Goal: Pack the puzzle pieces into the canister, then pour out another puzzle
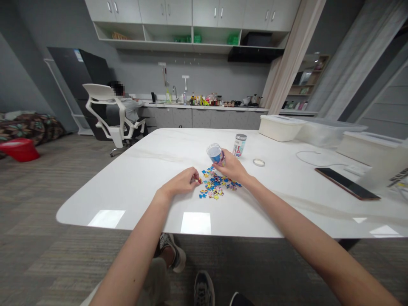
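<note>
Right fingers [218, 166] hold a jar [215, 153] near puzzle pieces [217, 181], lidded can [239, 145] behind.

The head view looks from the wearer's eye level, forward and steeply enough down to take in both the white surface [127, 182] and the shoes [204, 289] at 6 o'clock. It stands close above the surface's near edge, with the left hand [181, 180] and right hand [232, 168] within arm's reach around the middle; the forearms enter from 7 and 5 o'clock. Facing across the room, it reaches the wall cabinets [223, 12] at 12 o'clock, much farther off, and the refrigerator [70, 70] toward 10 o'clock.
</note>
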The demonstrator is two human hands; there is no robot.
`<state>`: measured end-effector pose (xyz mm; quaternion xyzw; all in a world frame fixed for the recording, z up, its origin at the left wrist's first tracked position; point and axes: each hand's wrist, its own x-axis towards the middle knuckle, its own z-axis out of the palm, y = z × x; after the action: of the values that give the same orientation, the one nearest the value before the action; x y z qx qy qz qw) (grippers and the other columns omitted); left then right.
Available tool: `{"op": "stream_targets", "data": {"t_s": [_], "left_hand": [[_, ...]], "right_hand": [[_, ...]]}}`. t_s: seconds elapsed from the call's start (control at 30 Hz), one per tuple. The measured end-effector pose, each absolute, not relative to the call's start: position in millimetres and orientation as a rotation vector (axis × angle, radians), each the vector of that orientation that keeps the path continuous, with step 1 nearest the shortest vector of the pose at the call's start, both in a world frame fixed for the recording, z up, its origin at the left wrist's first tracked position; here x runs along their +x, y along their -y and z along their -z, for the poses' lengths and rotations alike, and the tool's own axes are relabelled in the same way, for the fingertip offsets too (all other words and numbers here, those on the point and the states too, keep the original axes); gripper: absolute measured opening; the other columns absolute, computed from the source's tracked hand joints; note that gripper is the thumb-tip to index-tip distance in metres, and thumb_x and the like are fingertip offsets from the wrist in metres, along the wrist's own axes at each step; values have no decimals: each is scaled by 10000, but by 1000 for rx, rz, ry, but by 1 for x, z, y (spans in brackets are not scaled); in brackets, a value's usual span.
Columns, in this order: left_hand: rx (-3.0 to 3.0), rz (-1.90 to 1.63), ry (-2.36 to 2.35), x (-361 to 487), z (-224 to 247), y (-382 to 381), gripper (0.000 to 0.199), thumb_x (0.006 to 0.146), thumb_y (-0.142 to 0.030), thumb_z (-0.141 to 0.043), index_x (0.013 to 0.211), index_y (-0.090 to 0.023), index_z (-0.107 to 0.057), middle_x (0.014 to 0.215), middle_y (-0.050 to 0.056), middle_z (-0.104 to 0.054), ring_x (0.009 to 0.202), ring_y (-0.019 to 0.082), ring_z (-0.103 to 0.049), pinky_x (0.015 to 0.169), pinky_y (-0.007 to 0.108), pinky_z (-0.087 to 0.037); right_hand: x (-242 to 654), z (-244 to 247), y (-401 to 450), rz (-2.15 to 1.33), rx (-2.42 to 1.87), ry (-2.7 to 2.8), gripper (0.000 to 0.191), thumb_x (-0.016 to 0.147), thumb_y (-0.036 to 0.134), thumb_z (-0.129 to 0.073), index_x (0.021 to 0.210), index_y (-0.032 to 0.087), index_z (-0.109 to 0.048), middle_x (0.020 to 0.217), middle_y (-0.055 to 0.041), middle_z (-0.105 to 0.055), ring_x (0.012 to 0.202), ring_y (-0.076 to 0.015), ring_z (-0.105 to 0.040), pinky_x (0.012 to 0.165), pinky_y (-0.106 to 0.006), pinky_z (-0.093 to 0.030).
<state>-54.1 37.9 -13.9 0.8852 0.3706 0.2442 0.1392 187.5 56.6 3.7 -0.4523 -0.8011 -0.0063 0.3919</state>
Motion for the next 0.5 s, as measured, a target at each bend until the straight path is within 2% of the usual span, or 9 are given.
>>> {"op": "stream_targets", "data": {"t_s": [0.17,0.33,0.5], "left_hand": [[2428,-687,-1048,-52,13,-36,70,775,-172,-533,820,-210,-496,718,8,-624,618,137,-535,586,276,-443],[2382,-754,-1043,-49,10,-38,67,780,-143,-525,811,-202,-532,736,7,-636,652,139,-559,614,277,-444],[2281,-1246,-1101,-45,-1,-39,118,796,-146,-565,900,-197,-544,833,17,-682,752,144,-606,684,277,-459]], "right_hand": [[187,-3,-56,52,-1149,2064,514,775,336,-652,1229,166,-479,1159,-150,-613,1046,-305,-587,903,-442,-468],[185,-1,-55,55,-1138,2101,521,770,317,-667,1233,168,-480,1150,-141,-618,1042,-298,-586,899,-432,-468],[184,-1,-55,118,-1118,2166,558,752,271,-677,1257,148,-473,1171,-148,-606,1059,-301,-570,916,-439,-457]]}}
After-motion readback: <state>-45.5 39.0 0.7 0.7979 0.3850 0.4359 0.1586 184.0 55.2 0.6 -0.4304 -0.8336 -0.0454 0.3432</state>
